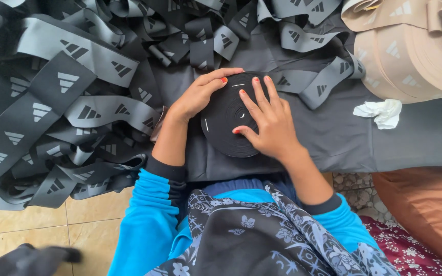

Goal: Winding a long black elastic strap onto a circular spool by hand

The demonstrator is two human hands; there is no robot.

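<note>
A flat round coil of black elastic band [225, 118] lies on a dark grey cloth [333, 138] in front of me. My left hand [199, 93] curls around the coil's upper left edge, fingers bent over its rim. My right hand [268, 122] lies flat on the coil's right side, fingers spread and pressing its face. A loose grey strip of the same band [315, 84] runs from the coil's far side toward the heap beyond.
A big heap of loose black and grey elastic band [62, 102] with pale triangle marks fills the left and the back. Beige rolls of band [410, 51] stand at the right rear, a crumpled white tissue [382, 111] beside them. Tiled floor [88, 225] lies at lower left.
</note>
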